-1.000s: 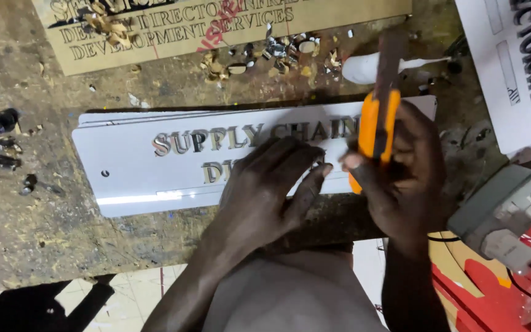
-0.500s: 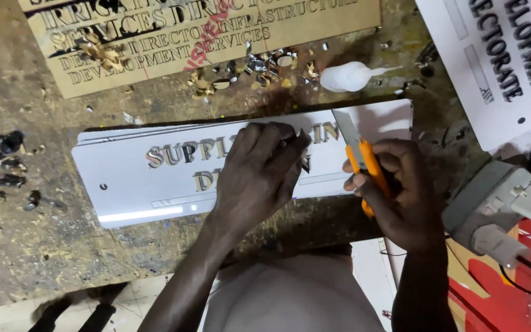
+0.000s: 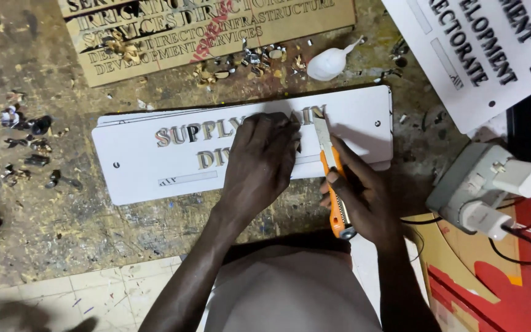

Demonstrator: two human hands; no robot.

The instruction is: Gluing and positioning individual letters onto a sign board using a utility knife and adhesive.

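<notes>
Both forearms are bare, no sleeves reaching them. The left hand (image 3: 259, 161) and right hand (image 3: 364, 200) wear no gloves or rings (none visible, anyway). Pale, pinkish-beige clothing covers the lap.

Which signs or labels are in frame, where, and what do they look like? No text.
White sign: centre of bench, long rectangle, raised metallic letters, left hand pressing on it, right hand holding an orange knife at it.
Brown board: top left, flat rectangle with cut-out letters.
White panel: top right, tilted, black letters.

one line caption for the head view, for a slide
Left hand steadies a white sign plate while right hand holds an orange utility knife.
</notes>
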